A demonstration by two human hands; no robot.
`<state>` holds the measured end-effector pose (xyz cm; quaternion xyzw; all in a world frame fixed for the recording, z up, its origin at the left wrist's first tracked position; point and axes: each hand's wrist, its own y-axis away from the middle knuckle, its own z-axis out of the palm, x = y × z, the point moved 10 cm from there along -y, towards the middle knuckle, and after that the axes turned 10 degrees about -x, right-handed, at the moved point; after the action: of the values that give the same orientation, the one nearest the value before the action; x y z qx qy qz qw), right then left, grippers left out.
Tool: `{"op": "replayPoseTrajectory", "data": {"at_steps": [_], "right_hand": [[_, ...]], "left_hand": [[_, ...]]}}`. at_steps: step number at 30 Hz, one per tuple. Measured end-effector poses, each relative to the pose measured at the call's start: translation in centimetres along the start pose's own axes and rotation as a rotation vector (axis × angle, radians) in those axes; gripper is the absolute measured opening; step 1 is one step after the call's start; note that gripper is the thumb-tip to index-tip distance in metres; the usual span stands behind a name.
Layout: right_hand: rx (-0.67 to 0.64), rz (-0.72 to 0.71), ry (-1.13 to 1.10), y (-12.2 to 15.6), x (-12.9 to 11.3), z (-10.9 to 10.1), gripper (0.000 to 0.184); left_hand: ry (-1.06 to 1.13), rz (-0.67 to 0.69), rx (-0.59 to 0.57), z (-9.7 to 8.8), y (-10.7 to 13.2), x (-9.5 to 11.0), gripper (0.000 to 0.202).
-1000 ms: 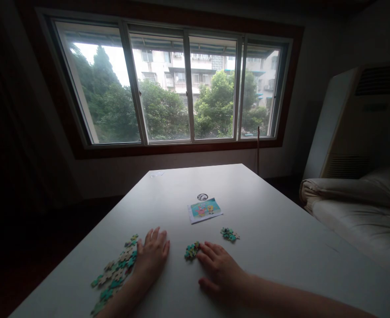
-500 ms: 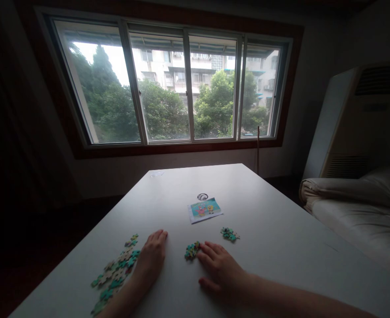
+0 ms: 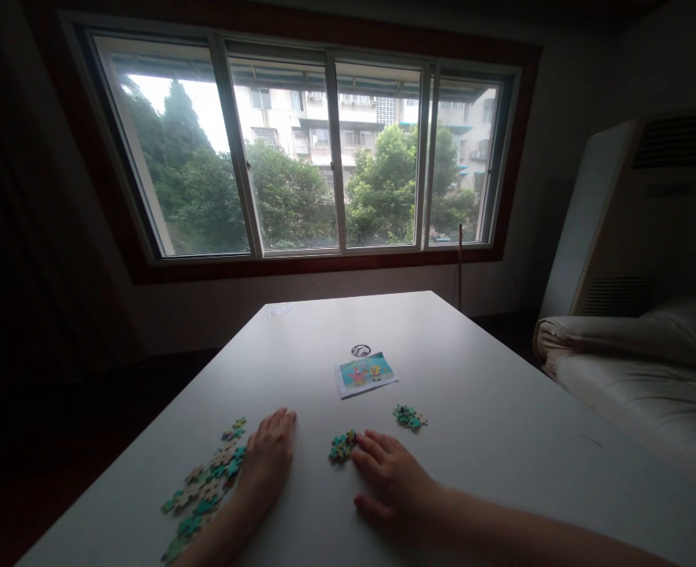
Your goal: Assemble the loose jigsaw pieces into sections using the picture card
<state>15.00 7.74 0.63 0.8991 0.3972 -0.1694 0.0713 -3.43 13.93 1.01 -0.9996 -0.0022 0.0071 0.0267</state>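
Note:
My left hand point(image 3: 270, 457) rests flat on the white table with its fingers stretched forward, just right of a long spread of loose jigsaw pieces point(image 3: 210, 488) in green, teal and beige. The wrist and forearm cover part of that spread. My right hand point(image 3: 392, 480) lies with fingers extended and thumb apart, its fingertips at the right edge of a small heap of teal and yellow puzzle pieces point(image 3: 342, 447). Beyond it sits another little heap of pieces point(image 3: 409, 417). A picture sheet point(image 3: 365, 374) with cartoon figures on a blue-green ground lies further back.
The white table point(image 3: 324, 331) narrows toward the window. A round black-and-white mark or disc point(image 3: 360, 350) is behind the picture sheet. A clear scrap point(image 3: 278, 311) lies at the far left corner. To the right stand a pale sofa point(image 3: 637, 386) and a tall air conditioner point(image 3: 596, 220).
My left hand has shifted very slightly to the left, toward the spread of pieces. The right hand and the heaps stay where they were.

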Motion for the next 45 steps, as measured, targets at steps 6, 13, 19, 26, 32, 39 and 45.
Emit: {"op": "replayPoseTrajectory", "data": {"at_steps": [6,13,19,26,32,39,45], "right_hand": [[-0.01,0.008,0.003,-0.1,0.2,0.2,0.058],[-0.019,0.006,-0.001,0.0,0.0,-0.1,0.058],[-0.013,0.006,-0.002,0.0,0.0,-0.1,0.058],[0.0,0.0,0.011,-0.1,0.3,0.3,0.058],[0.007,0.003,0.013,-0.1,0.2,0.2,0.058],[0.002,0.002,0.007,0.0,0.1,0.1,0.058],[-0.003,0.004,-0.001,0.0,0.2,0.1,0.057]], "left_hand": [[-0.003,0.01,-0.004,-0.2,-0.1,0.3,0.047],[-0.031,-0.054,0.048,-0.6,-0.2,-0.5,0.041],[-0.064,-0.101,0.1,-1.3,-0.2,-1.1,0.033],[-0.071,-0.088,0.095,-1.6,-0.6,-1.6,0.021],[-0.053,-0.075,0.093,-1.3,-0.9,-1.8,0.018],[-0.039,-0.045,0.09,-0.9,-0.8,-1.4,0.018],[-0.013,-0.014,0.094,-0.7,-0.9,-1.4,0.025]]}}
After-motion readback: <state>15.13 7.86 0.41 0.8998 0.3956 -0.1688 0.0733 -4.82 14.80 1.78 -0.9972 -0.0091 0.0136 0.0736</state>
